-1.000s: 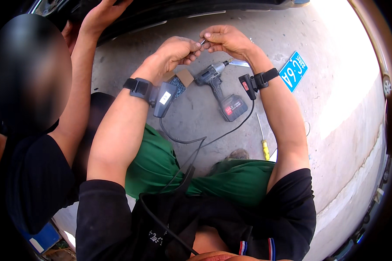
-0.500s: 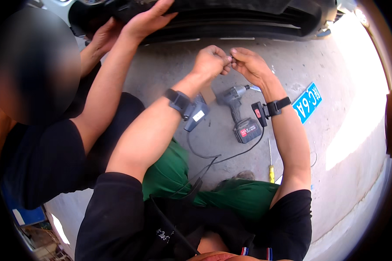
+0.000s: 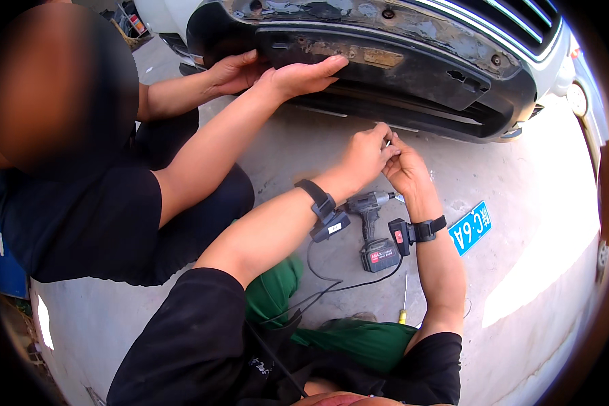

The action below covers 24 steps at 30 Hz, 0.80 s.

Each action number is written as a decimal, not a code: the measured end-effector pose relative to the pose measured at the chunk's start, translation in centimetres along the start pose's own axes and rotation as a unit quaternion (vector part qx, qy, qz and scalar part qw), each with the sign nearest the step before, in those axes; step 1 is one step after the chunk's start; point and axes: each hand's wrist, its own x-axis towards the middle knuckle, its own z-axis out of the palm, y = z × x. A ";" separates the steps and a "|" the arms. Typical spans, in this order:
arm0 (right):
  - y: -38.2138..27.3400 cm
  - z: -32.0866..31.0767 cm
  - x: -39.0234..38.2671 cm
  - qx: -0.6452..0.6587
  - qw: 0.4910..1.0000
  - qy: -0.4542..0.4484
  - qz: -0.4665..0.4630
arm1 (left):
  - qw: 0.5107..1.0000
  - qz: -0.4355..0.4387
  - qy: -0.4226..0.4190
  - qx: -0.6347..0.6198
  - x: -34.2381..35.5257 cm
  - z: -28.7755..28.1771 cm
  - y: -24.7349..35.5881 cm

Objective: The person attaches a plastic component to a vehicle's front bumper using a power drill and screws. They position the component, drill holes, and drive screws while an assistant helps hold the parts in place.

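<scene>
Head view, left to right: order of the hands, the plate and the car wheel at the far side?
Co-worker's hands → person's left hand → right hand → blue plate → car wheel. Left out: cordless power tool, whose span overlaps the left hand's.

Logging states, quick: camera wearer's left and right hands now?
Left hand: closed, fingertips pinching a small shiny piece, kind unclear.
Right hand: closed, fingertips pinching the same small shiny piece.

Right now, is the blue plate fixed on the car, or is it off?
Off. The blue plate lies on the ground, white characters facing up, apart from the car.
</scene>
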 end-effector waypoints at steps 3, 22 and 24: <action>-0.6 -1.8 1.1 0.005 1.000 -0.016 0.015 | 0.998 0.048 -0.003 0.027 0.3 -0.1 -0.1; -2.1 1.4 -1.5 -0.035 0.998 -0.053 -0.016 | 0.997 0.060 0.004 0.058 0.8 -0.6 1.1; -2.7 1.6 -1.6 -0.019 0.998 -0.053 -0.008 | 0.997 0.066 0.003 0.025 1.1 -0.9 1.2</action>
